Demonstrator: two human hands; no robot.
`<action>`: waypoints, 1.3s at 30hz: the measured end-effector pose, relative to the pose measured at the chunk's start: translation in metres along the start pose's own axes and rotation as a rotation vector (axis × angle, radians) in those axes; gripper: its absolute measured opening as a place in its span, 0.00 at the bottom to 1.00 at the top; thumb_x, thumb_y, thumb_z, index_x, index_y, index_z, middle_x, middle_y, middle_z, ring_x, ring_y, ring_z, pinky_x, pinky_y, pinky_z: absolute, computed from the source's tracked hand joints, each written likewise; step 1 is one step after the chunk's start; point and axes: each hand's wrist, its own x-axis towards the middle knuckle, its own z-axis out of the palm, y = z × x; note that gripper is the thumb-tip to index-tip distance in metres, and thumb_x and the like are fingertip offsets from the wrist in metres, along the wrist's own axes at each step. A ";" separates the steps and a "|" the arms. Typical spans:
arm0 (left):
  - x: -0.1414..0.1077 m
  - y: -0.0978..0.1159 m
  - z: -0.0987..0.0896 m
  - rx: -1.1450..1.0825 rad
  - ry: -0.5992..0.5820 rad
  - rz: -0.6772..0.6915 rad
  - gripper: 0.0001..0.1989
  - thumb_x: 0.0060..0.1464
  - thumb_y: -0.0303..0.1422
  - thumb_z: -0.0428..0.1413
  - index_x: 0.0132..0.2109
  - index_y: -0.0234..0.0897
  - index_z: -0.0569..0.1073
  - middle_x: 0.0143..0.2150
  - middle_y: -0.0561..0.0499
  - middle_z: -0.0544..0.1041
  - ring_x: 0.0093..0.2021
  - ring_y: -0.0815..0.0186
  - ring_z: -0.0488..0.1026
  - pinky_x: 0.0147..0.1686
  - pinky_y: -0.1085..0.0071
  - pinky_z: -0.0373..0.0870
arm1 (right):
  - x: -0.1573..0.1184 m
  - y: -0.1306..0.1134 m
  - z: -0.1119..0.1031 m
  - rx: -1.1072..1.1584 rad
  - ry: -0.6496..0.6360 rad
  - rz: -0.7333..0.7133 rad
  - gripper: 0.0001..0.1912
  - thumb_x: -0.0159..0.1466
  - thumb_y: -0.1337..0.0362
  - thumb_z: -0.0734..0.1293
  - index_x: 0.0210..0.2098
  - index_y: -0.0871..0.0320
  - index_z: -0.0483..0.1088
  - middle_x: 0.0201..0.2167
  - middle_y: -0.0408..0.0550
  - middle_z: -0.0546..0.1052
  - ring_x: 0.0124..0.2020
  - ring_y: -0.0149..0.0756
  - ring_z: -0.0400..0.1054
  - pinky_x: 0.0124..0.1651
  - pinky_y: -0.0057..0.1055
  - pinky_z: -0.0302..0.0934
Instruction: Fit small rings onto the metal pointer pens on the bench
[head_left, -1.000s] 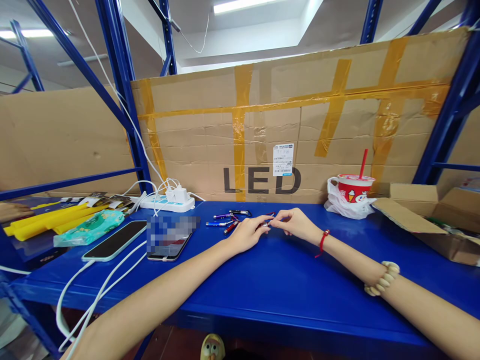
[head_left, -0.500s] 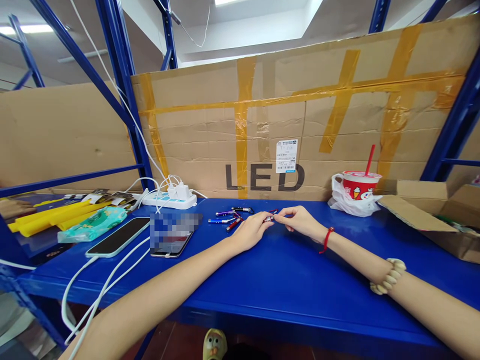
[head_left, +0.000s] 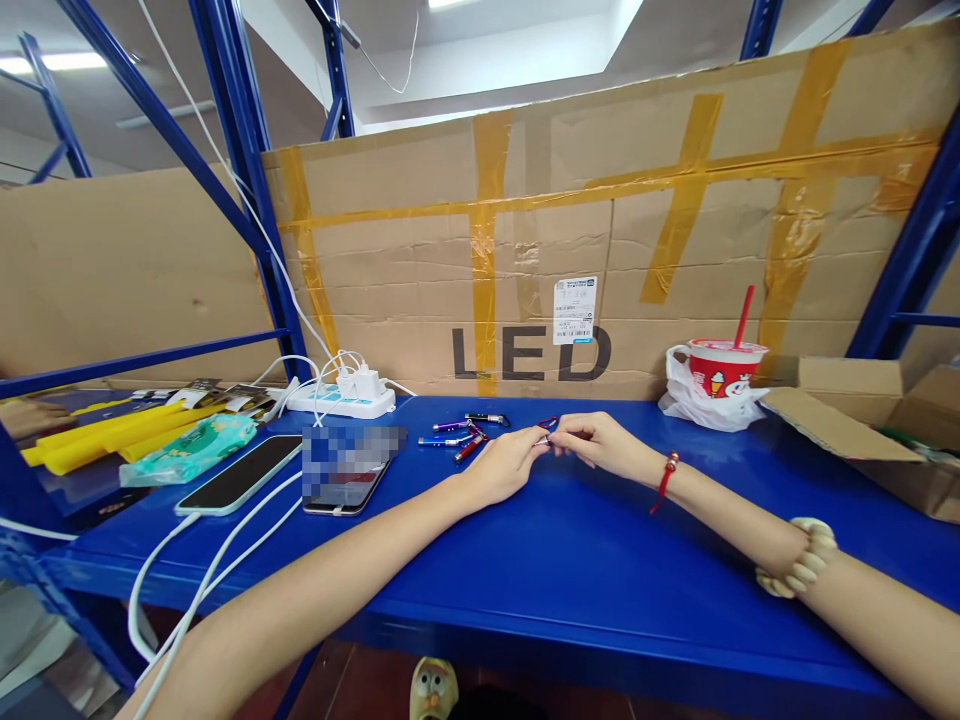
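My left hand (head_left: 506, 466) rests over the blue table with its fingers closed around a small keychain flashlight (head_left: 543, 439); only the silver end shows. Against that same end, the fingertips of my right hand (head_left: 604, 443) are pinched. A red cord (head_left: 548, 422) shows just behind the fingertips. To the left of my left hand lie several slim metal flashlights: a blue one (head_left: 442, 442), a purple one (head_left: 451, 427), a black one (head_left: 486, 418) and a red one (head_left: 469, 449).
Two phones with white cables lie at left, one a black-screened phone (head_left: 241, 475). Behind them is a power strip (head_left: 345, 400). A red-and-white cup (head_left: 720, 370) and an open cardboard box (head_left: 862, 415) stand at right. A tall cardboard sheet (head_left: 420, 280) backs the table.
My right hand and wrist have turned slightly, and the forearm has shifted a little to the right. My left hand keeps its hold, and the loose flashlights stay where they were.
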 end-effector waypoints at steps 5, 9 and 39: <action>-0.001 0.002 -0.001 0.062 0.042 -0.016 0.11 0.59 0.30 0.40 0.43 0.38 0.65 0.44 0.49 0.71 0.43 0.66 0.68 0.43 0.72 0.64 | 0.000 -0.007 0.006 0.076 0.016 0.077 0.24 0.56 0.45 0.58 0.19 0.60 0.64 0.16 0.39 0.63 0.12 0.21 0.53 0.17 0.23 0.49; 0.000 0.002 -0.001 0.089 0.071 -0.028 0.11 0.59 0.30 0.40 0.44 0.38 0.65 0.44 0.49 0.71 0.43 0.66 0.68 0.41 0.72 0.64 | 0.002 -0.006 0.014 0.376 -0.032 0.275 0.24 0.53 0.43 0.59 0.19 0.59 0.59 0.13 0.35 0.56 0.11 0.20 0.48 0.16 0.23 0.50; 0.006 -0.010 0.005 -0.083 0.067 -0.100 0.11 0.58 0.33 0.39 0.40 0.38 0.64 0.26 0.55 0.68 0.28 0.70 0.67 0.32 0.75 0.62 | 0.002 0.008 0.003 -0.354 0.413 -0.080 0.15 0.55 0.51 0.63 0.26 0.54 0.74 0.27 0.42 0.73 0.20 0.25 0.58 0.23 0.24 0.50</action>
